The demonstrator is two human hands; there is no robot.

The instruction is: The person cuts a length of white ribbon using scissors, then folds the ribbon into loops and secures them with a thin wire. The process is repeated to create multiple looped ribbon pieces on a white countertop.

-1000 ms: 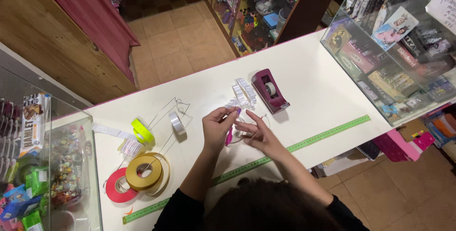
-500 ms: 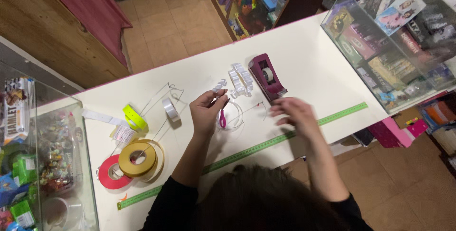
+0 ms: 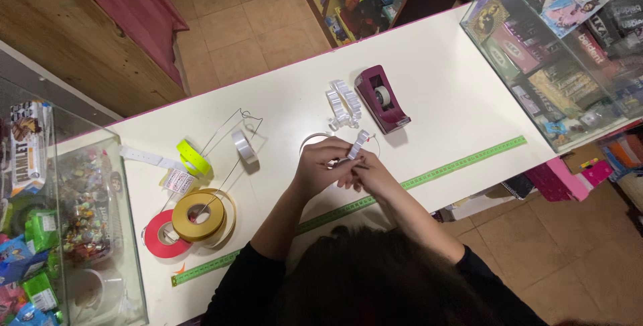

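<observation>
- Both forearms reach forward from the body and meet over the white counter [image 3: 442, 91], hands touching.
- Left hand [image 3: 320, 168]: fingers curled, tips pinched on the lower part of a short folded white ribbon piece [image 3: 359, 144].
- Right hand [image 3: 370, 173]: knuckles up, fingers bunched against the left; exact grip hidden.
- Ribbon piece stands tilted above the fingertips, just in front of the maroon tape dispenser [image 3: 383, 99].
- Green measuring tape [image 3: 462, 164] runs under the right wrist.
- Gold ribbon roll [image 3: 198, 215] lies well to the left.
</observation>
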